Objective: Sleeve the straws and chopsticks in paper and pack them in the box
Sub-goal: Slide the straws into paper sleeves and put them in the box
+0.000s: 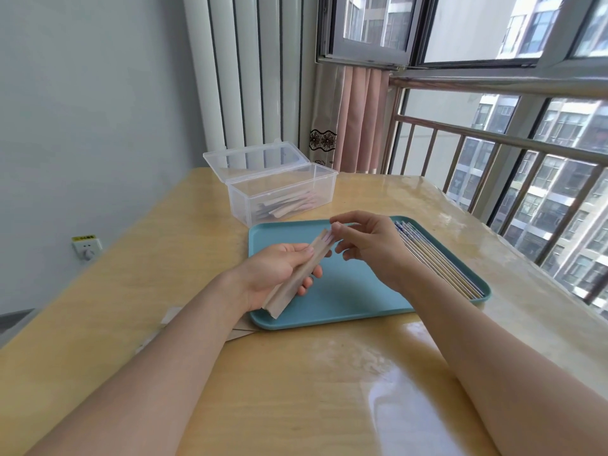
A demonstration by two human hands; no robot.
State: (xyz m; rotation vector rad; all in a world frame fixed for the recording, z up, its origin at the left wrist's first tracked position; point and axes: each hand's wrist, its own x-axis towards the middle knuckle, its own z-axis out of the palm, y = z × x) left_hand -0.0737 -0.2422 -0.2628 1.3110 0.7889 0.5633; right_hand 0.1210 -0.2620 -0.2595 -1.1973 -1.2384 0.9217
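Note:
My left hand (279, 274) grips a long brown paper sleeve (296, 278), held slanted above the left part of the teal tray (345, 291). Pale straw tips stick out of the sleeve's upper end. My right hand (368, 245) hovers at that upper end, thumb and forefinger pinched at the tips. Several chopsticks and straws (437, 261) lie in a row along the tray's right side. The clear plastic box (283, 192) stands behind the tray with its lid up; several filled paper sleeves lie inside.
A stack of flat paper sleeves (171, 319) lies on the wooden table left of the tray, partly hidden by my left forearm. A metal railing (493, 139) and window run along the table's right side. A wall socket (86, 247) sits low at left.

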